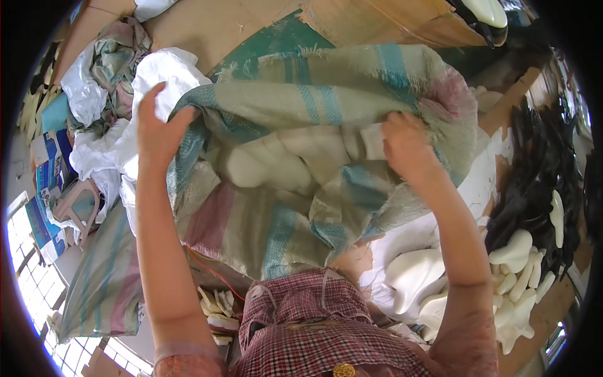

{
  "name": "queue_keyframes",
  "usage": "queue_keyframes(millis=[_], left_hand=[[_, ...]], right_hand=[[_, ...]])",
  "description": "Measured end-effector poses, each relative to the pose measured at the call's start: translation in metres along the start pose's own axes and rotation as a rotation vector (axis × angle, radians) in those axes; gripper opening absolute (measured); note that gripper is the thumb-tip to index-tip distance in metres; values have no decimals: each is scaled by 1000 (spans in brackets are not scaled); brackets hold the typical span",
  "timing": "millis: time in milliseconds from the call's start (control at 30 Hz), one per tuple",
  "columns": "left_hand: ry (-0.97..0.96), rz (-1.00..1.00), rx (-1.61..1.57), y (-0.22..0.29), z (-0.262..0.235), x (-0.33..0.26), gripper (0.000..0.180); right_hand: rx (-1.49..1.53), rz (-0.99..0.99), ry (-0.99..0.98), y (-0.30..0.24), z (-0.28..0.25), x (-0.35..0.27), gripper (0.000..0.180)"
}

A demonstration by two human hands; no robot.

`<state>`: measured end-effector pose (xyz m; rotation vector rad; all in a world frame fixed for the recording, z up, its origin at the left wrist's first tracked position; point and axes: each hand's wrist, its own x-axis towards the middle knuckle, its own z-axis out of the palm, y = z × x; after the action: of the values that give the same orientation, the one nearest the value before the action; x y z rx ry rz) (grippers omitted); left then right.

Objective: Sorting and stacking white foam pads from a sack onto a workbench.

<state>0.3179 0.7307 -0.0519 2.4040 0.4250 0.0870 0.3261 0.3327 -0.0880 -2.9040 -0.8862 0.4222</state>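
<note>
The woven striped sack (301, 188) is held open between both hands, above the lap. The left hand (157, 129) grips its left rim edge, fingers partly raised. The right hand (405, 147) clenches the right rim. Pale foam pieces (276, 163) lie inside. Beyond, white sacks (163, 75) rest on cardboard (207, 25).

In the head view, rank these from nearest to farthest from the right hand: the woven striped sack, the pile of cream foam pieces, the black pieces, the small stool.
1. Woven striped sack: gripped at its rim by the right hand.
2. Cream foam pieces: below, to the right.
3. Black pieces: far right; too close to call against the foam pile.
4. Small stool: far left, beyond the left hand.
</note>
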Motion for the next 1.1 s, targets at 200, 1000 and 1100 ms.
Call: queue_keyframes(millis=[200, 1000, 1100], left_hand=[[-384, 230, -289, 109, 73, -77, 11], [-771, -795, -1721, 112, 272, -125, 40], [-725, -735, -1876, 117, 274, -113, 40]], right_hand=[[-96, 353, -233, 43, -36, -9, 20], [240, 210, -410, 77, -44, -17, 47], [256, 191, -311, 79, -41, -28, 39]])
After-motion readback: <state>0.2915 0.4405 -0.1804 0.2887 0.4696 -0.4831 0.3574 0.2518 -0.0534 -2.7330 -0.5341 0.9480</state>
